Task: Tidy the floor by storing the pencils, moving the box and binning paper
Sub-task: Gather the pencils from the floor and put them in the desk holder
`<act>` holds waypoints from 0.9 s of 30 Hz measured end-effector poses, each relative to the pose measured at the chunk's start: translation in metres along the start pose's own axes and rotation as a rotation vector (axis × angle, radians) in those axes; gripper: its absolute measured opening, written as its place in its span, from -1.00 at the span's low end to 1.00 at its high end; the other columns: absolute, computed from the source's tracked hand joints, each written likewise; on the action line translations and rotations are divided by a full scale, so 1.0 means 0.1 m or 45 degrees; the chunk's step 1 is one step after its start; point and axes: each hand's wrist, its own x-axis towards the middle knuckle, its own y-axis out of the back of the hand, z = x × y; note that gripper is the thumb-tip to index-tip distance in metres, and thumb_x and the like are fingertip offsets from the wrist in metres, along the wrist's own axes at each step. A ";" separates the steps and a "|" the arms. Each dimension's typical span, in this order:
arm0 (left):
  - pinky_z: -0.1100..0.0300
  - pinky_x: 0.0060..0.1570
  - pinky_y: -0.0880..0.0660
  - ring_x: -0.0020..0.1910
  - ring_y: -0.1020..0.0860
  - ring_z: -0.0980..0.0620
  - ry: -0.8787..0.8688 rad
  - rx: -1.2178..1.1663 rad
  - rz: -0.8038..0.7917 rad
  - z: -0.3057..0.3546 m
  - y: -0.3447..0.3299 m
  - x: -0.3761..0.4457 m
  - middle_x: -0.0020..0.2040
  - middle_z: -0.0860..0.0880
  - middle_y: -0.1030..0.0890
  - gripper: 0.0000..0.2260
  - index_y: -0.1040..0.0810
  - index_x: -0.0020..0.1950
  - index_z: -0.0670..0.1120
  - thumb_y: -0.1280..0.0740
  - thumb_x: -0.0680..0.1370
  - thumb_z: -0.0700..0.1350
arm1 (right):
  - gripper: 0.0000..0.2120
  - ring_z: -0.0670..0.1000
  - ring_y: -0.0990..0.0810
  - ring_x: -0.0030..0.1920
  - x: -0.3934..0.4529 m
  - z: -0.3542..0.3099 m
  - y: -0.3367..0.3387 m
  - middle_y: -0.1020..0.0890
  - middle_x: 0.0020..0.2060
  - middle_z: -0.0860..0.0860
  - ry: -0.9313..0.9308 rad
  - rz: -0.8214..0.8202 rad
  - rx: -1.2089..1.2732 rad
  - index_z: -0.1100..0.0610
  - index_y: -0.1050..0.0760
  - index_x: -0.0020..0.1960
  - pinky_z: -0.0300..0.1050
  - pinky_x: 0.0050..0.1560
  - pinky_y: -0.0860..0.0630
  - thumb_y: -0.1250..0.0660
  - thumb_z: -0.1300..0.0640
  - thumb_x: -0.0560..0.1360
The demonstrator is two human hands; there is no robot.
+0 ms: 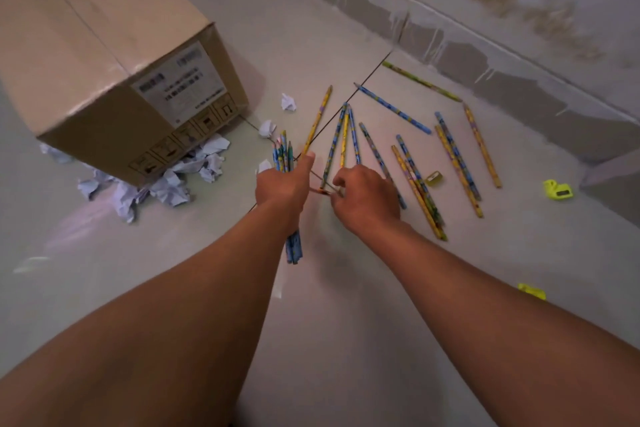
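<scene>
My left hand [282,184] grips a bundle of pencils [283,154], their tips sticking up past my fingers and their ends showing below my wrist. Just to its right, my right hand [367,196] pinches one pencil [322,188] off the floor, holding it across toward the left hand. Several blue and yellow pencils [394,111] lie scattered on the tiles ahead and to the right. A large closed cardboard box [104,55] stands at the upper left. Crumpled white paper [169,187] lies piled at the box's near corner.
Two small paper balls [288,101] lie between the box and the pencils. Yellow-green sharpeners [557,190] sit on the floor at the right, another [434,178] among the pencils, one [531,290] nearer me. A wall with a grey skirting [485,62] runs across the back.
</scene>
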 end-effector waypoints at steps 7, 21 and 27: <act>-0.02 0.00 -0.61 -0.13 -0.60 -0.17 0.085 0.137 0.005 -0.25 0.17 0.19 -0.10 -0.16 -0.62 -0.22 -0.56 0.01 -0.16 -0.48 0.13 0.47 | -0.94 0.09 -0.54 0.04 -0.08 0.22 -0.20 -0.55 -0.06 -0.02 0.127 -0.002 0.015 0.00 -0.53 -0.06 -0.01 0.04 -0.40 -0.33 0.03 0.52; 0.27 -0.50 -0.33 -0.52 -0.36 0.03 0.214 -0.310 -0.144 0.20 0.14 0.29 -0.40 -0.06 -0.46 -0.66 -0.57 -0.06 -0.16 -0.56 0.38 0.05 | -0.93 -0.10 -0.64 -0.16 0.20 -0.50 -0.03 -0.69 -0.21 -0.07 -0.116 -0.039 0.863 0.04 -0.66 -0.11 -0.19 -0.09 -0.54 -0.40 0.10 0.51; 0.18 -0.34 -0.46 -0.44 -0.41 -0.01 0.255 -0.355 -0.152 0.22 0.30 0.56 -0.34 -0.06 -0.49 -0.72 -0.51 -0.07 -0.13 -0.46 0.48 0.06 | -0.86 -0.06 -0.62 -0.16 0.26 -0.54 -0.10 -0.66 -0.20 -0.10 -0.161 0.197 0.738 0.01 -0.63 -0.09 -0.11 -0.08 -0.58 -0.29 0.10 0.54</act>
